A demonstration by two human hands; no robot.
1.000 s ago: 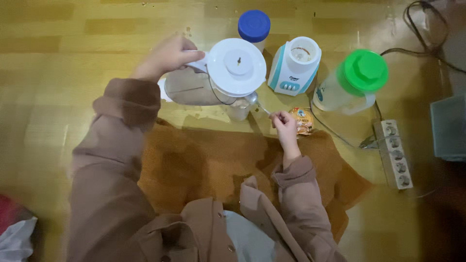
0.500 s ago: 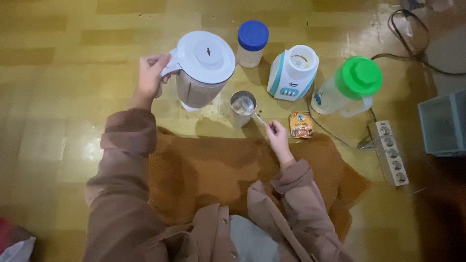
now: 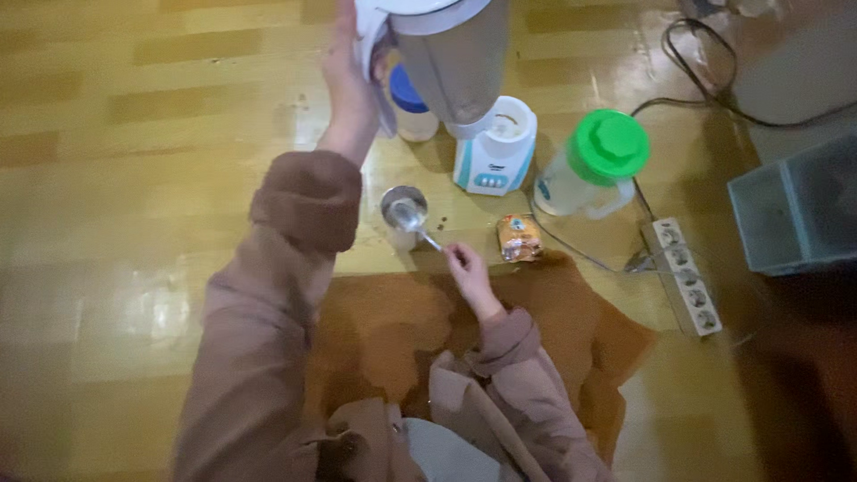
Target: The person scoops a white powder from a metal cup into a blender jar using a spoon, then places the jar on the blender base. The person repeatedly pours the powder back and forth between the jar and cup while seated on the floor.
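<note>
left hand (image 3: 350,85): grip around blender jug (image 3: 451,49) handle | right hand (image 3: 468,272): pinching spoon (image 3: 412,220)

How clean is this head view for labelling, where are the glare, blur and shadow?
Head view: glare patches shine on the yellow floor at left; the raised blender jug, gripped by the left hand, is smeared and cut off by the top edge; the right hand holding the spoon over the metal cup is soft; the lower right corner falls into dark shadow.
</note>
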